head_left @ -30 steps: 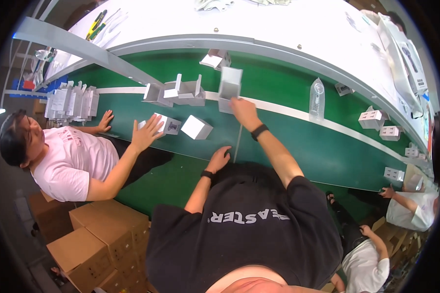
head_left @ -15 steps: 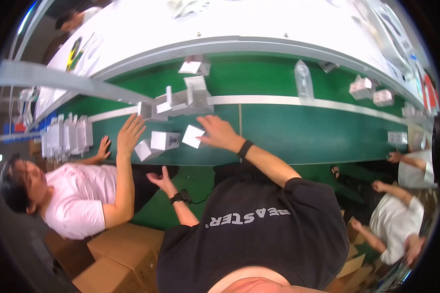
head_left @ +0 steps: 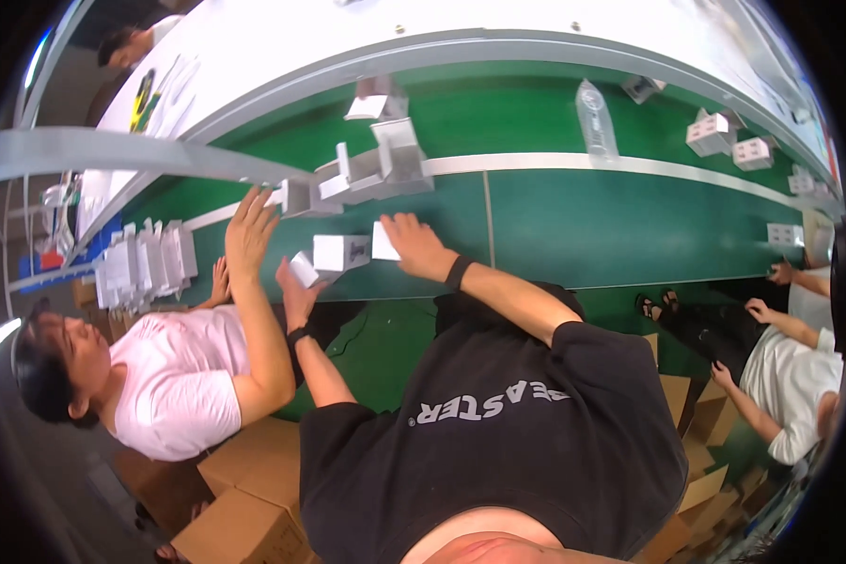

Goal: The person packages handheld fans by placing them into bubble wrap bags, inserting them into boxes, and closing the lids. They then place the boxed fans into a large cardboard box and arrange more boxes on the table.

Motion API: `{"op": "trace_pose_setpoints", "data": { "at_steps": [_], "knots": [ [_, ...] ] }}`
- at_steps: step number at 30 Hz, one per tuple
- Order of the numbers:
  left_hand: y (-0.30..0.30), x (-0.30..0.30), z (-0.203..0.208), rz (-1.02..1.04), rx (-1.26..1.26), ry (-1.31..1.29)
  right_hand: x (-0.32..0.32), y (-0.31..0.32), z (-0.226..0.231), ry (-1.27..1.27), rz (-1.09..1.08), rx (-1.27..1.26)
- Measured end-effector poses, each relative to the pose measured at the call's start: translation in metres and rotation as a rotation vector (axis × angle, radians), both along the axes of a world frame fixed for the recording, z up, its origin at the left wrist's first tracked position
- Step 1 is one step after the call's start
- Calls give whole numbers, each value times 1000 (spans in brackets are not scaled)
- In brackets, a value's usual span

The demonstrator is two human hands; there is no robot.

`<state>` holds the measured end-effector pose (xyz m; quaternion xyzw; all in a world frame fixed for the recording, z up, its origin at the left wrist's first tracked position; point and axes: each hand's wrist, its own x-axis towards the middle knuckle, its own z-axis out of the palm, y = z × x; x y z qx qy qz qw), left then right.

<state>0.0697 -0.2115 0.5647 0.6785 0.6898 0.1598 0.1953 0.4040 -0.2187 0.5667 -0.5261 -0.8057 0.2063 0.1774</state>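
Three small white boxes sit in a row at the near edge of the green work surface (head_left: 573, 235). At the left end, my left hand (head_left: 297, 293) has its fingers and thumb around a white box (head_left: 303, 271), which stands tilted against its neighbour. That middle box (head_left: 340, 252) carries a dark printed picture and is touched by neither hand. My right hand (head_left: 417, 248) is closed over the right side of another white box (head_left: 382, 242), close beside the middle one; its fingertips are partly hidden.
Several open white boxes (head_left: 355, 177) stand beyond my hands, near a co-worker's raised hand (head_left: 250, 226). Stacked white cartons (head_left: 146, 263) lie at left. A clear plastic bottle-shaped piece (head_left: 594, 120) and white boxes (head_left: 711, 133) are farther right. A metal rail (head_left: 479, 52) runs across the back; brown cartons (head_left: 244, 489) stand behind.
My left hand has risen from below the edge to the left box. My right hand has straightened its box and brought it nearer the middle one. The whole view has shifted slightly.
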Motion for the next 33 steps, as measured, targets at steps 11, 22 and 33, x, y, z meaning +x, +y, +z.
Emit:
{"op": "trace_pose_setpoints", "data": {
  "at_steps": [11,22,33],
  "knots": [
    [-12,94,38,-261,-7,-61,44,11,-3,243,151,-125],
    [-22,284,48,-608,-121,-261,254,-83,43,348,-215,-465],
    [26,366,56,-808,-221,-241,329,-87,40,402,-316,-494]
  ]
}}
